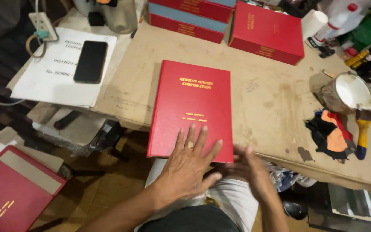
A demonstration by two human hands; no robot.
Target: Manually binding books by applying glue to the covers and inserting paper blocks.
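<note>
A red hardcover book (190,103) with gold lettering lies flat on the brown cardboard-covered table (263,94), its near end overhanging the table's front edge. My left hand (188,165) rests flat on the book's near end, fingers spread, a ring on one finger. My right hand (249,168) hovers blurred just right of the book's near corner, fingers apart, holding nothing.
More red books (266,31) are stacked at the back. A tin of white glue (349,91) with a yellow-handled brush (363,129) and coloured rags (329,131) sit at the right. A black phone (91,61) lies on papers at the left. Another red cover (11,193) sits lower left.
</note>
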